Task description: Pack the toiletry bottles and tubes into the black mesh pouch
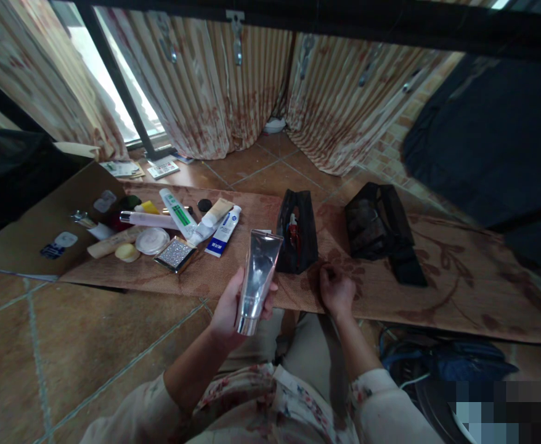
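My left hand is closed around a shiny silver tube, cap end down, held above the near edge of a woven mat. My right hand rests on the mat with its fingers curled, just below and right of an open black mesh pouch. A red-tipped item stands inside that pouch. Whether the right fingers hold anything stays hidden.
Several cosmetic tubes and jars lie on the mat's left part, among them a blue-and-white tube, a glittery compact and a round white jar. A second dark bag sits to the right. Curtains hang behind; cardboard lies left.
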`<state>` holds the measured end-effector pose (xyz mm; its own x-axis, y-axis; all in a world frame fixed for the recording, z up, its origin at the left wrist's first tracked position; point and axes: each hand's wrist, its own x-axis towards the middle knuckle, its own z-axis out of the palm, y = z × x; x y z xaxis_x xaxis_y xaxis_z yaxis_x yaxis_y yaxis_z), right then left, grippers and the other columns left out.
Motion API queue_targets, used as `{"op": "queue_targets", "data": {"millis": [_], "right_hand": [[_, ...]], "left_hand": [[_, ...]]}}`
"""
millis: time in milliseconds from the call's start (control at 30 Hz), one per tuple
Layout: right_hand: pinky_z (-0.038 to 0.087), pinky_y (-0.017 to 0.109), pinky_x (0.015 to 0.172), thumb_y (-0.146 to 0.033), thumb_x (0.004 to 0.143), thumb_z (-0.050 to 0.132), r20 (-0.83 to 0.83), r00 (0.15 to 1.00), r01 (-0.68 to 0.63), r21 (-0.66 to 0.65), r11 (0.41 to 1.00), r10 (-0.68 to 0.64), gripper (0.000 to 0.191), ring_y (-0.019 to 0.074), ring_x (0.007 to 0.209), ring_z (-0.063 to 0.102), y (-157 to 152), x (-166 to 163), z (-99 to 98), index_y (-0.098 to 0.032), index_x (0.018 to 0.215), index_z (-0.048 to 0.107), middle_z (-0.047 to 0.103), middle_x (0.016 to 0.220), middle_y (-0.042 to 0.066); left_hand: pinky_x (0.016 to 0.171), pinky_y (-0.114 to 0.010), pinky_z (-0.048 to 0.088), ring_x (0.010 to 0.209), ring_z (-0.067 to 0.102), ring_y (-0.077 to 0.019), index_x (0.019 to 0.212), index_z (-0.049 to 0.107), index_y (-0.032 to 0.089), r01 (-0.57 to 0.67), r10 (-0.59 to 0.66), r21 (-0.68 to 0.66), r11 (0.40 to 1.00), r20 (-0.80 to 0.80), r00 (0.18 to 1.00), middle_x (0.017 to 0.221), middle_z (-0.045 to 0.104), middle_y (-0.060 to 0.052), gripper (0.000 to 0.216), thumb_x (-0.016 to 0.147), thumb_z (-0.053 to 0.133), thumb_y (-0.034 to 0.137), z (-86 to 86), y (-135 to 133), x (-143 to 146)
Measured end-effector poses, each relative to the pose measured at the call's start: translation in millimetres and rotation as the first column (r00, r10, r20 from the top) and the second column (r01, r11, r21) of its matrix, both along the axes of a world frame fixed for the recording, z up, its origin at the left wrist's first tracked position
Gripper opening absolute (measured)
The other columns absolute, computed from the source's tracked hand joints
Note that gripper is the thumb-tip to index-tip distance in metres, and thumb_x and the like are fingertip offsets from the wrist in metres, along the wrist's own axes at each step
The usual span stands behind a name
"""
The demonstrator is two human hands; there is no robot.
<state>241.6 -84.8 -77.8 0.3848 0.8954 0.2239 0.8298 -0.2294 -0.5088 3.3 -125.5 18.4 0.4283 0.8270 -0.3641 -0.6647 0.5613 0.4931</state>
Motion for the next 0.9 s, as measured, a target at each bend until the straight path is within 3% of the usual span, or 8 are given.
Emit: {"op": "queue_targets", "data": {"millis": [633,900], "right_hand": [[0.035,0.027,0.061,-0.036,0.081,0.044,0.011,1.0,-0.021,0.005,1.0,0.021,0.032,0.0198,0.066,0.059,0.0,0.5,-0.3,-0.016,0.083,0.069,0.07,0.077,0.009],[0.035,0.027,0.06,-0.039,0.081,0.043,0.007,1.0,-0.014,0.019,1.0,0.014,0.036,0.0203,0.064,0.059,0.6,1.9,-3.5,-0.015,0.084,0.069,0.069,0.076,0.01]], "left_hand": [[0.049,-0.027,0.04,0.053,0.053,-0.0141,0.096,0.066,0.009,-0.049,0.049,-0.031,0.998,-0.004,0.999,0.077,0.065,-0.01,0.054,0.09,0.034,0.051,-6.0,-2.4,0.0],[0.05,-0.026,0.04,0.054,0.053,-0.0143,0.095,0.066,0.008,-0.039,0.039,-0.018,0.999,-0.001,0.999,0.07,0.062,-0.009,0.055,0.09,0.033,0.051,-6.0,-2.9,-1.2]]}}
